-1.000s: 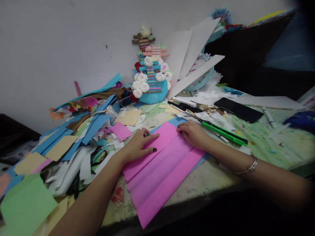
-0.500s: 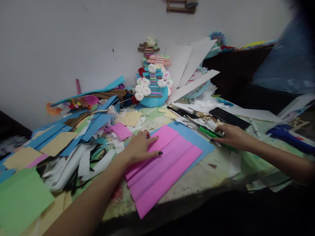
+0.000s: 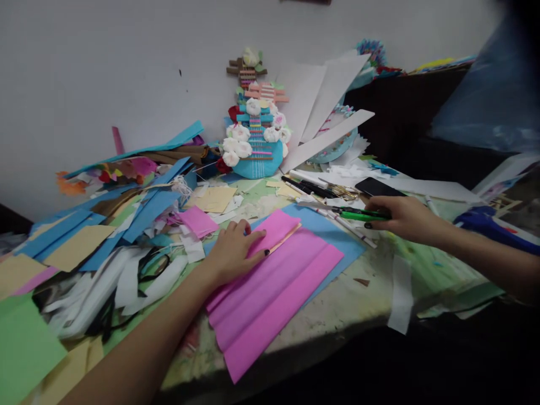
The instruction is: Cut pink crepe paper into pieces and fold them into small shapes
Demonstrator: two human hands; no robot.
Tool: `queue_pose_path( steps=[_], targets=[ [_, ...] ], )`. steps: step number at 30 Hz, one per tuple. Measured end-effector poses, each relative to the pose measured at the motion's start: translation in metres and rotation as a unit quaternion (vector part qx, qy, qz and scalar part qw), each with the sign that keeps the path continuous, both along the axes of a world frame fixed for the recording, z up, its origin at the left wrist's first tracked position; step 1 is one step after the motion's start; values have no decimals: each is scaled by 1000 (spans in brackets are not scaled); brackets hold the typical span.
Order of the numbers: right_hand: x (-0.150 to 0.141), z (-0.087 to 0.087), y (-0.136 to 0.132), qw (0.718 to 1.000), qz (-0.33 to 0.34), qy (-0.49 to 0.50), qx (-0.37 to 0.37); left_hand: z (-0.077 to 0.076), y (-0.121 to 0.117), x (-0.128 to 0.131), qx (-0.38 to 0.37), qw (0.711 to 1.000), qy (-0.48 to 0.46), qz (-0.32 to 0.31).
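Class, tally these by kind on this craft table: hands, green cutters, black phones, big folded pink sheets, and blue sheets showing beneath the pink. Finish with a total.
Hands: 2 (left hand, right hand)
Green cutter: 1
Black phone: 1
Folded pink sheet: 1
Blue sheet beneath the pink: 1
Total: 6

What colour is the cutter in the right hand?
The cutter is bright green with black parts, seen best in the head view.
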State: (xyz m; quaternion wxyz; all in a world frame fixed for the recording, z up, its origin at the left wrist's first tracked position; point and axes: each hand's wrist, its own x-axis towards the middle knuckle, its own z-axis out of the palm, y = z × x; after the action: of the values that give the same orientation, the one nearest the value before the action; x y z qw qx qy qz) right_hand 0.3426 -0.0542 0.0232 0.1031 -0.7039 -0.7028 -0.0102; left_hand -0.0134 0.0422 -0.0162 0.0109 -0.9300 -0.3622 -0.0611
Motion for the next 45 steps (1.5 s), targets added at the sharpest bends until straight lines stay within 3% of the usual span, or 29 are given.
queue_pose_path(
  steps=[3,10,22,32,45],
  targets=[
    [-2,3,0,998,38,27,-33,0,2,-1,-11,1000,-1,-7],
    [-12,-10,9,994,82,47,-59,-1,5,-4,-23,999,-9,-20],
    [-31,-12,24,988,143,5,-50,1,7,-6,-43,999,-11,-23],
    [-49,-12,34,978,195,43,-54,-3,10,-8,-34,999,-12,-27],
    [-42,-17,48,977,193,60,-68,-2,14,-10,-45,998,-1,-47]
  ],
)
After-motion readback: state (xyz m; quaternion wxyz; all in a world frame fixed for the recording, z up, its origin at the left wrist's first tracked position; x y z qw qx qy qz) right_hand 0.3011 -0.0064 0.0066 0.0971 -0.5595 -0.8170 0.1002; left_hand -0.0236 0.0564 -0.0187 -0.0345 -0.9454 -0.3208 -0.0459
